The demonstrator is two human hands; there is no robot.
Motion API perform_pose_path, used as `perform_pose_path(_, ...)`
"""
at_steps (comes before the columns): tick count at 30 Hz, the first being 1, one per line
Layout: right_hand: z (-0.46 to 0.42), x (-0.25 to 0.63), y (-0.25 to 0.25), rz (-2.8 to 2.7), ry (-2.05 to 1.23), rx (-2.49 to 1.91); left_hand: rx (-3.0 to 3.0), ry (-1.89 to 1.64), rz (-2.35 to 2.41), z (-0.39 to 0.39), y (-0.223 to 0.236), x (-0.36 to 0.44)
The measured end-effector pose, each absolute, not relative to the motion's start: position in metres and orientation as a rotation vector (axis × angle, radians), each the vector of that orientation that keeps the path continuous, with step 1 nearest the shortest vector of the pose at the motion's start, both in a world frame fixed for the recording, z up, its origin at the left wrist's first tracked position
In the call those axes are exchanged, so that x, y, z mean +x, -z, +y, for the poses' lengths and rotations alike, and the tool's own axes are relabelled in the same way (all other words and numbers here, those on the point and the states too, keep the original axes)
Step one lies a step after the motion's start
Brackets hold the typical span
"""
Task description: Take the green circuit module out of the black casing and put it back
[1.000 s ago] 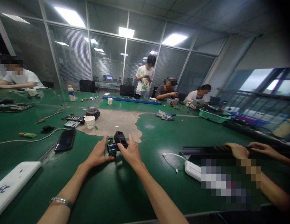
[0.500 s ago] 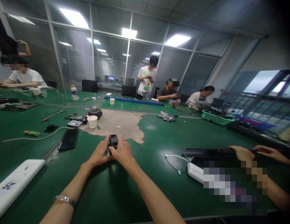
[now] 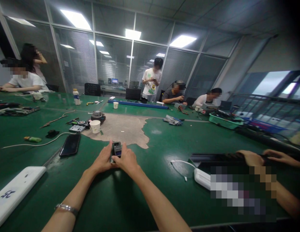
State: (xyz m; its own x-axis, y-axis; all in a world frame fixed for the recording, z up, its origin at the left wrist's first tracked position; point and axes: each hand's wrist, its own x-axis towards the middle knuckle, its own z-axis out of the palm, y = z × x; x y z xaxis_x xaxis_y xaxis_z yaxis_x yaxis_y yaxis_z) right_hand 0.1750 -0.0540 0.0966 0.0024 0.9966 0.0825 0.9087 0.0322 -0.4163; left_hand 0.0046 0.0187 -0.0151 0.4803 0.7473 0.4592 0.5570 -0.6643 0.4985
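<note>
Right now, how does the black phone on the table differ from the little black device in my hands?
The black phone lies flat and untouched on the green table; the small black device stands between the left hand and right hand. The phone is longer and plain; the device is boxier with a small display. Both are dark.

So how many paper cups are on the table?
2: one paper cup beside the bare patch, left of centre; a second cup farther back by the blue bar. Clutter may hide others.

Two paper cups [image 3: 95, 126], one phone [image 3: 70, 145], one bottle [image 3: 75, 96]
</note>
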Motion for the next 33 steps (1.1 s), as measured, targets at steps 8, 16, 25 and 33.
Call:
perform_pose_path(8,-0.054,0.179,-0.072,-1.908,-0.345,-1.874,2.478,-0.956,1.113,0.023,0.020,0.004)
perform_pose_path(16,-0.054,0.182,-0.086,-1.719,-0.333,-1.773,2.427,-0.943,1.151,0.018,0.016,0.003)
perform_pose_path(25,-0.056,0.248,-0.086,-1.579,-0.231,-1.906,2.433,-0.913,1.150,0.018,0.011,0.004)
perform_pose_path(33,-0.064,0.258,-0.058,-1.611,-0.312,-2.012,2.419,-0.922,1.165,0.016,0.010,0.005)
